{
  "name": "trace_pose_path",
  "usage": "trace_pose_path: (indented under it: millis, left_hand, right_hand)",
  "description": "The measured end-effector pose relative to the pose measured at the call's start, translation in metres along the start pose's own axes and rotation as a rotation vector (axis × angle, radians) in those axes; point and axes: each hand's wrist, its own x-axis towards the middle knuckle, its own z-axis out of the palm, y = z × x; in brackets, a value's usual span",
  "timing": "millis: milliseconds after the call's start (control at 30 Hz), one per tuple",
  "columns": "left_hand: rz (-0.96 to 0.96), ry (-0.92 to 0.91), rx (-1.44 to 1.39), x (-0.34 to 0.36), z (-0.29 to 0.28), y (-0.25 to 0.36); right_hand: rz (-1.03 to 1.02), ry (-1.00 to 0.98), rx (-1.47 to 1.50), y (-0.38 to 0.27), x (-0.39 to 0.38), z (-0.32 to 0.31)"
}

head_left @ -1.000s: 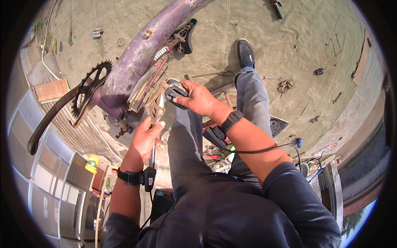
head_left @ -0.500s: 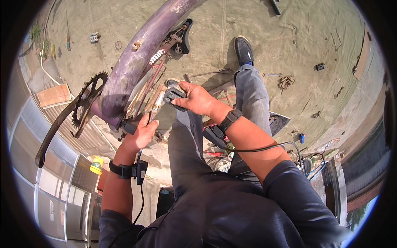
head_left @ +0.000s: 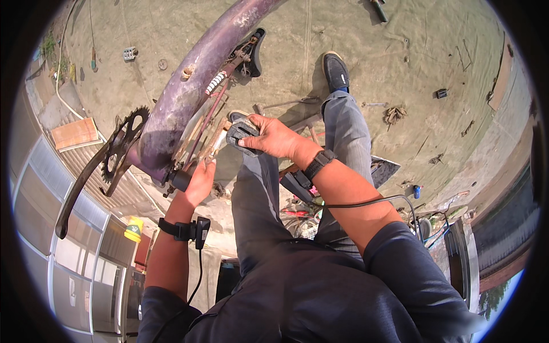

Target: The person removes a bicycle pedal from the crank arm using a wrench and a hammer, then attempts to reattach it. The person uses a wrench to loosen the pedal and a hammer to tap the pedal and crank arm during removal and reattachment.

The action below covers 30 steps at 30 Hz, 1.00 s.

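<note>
My right hand [head_left: 269, 137] is closed on a black bicycle pedal [head_left: 240, 137], thumb across its face. My left hand [head_left: 200, 180] is closed on an adjustable wrench [head_left: 214, 147], whose head meets rusty, light-coloured metal just left of the pedal; the exact contact is hidden. A scuffed purple bicycle frame [head_left: 174, 103] slants up and away on my left. Its black chainring [head_left: 126, 143] and long crank arm [head_left: 77, 194] stick out leftward. A dark cylinder [head_left: 182, 180] sits at the frame's lower end, beside my left hand. A black saddle [head_left: 251, 51] shows behind the frame.
My legs stand apart on a worn greenish ground sheet [head_left: 429, 68] strewn with small parts, a loose wrench [head_left: 376, 104] and rags [head_left: 394, 115]. A board [head_left: 74, 133], corrugated sheet [head_left: 97, 160] and yellow bucket [head_left: 134, 228] lie left; cables [head_left: 400, 197] and assorted clutter surround my legs.
My left hand and the wrench have shifted slightly left and up since a second ago. The crank arm's end has dropped and moved right. My right hand stays nearly still on the pedal.
</note>
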Motion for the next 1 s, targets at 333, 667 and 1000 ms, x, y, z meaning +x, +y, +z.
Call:
trace_pose_path:
  millis: [333,667,1000]
  left_hand:
    - [0.158,0.198,0.006,-0.007,0.013,-0.02]
    - [0.292,0.454,-0.041,-0.012,0.028,-0.011]
    - [0.357,0.431,-0.164,0.018,0.039,-0.04]
  right_hand:
    - [0.127,-0.091,0.022,0.006,0.001,-0.007]
    - [0.089,-0.173,0.001,0.006,-0.005,-0.016]
    - [0.12,-0.226,-0.042,-0.008,-0.009,-0.022]
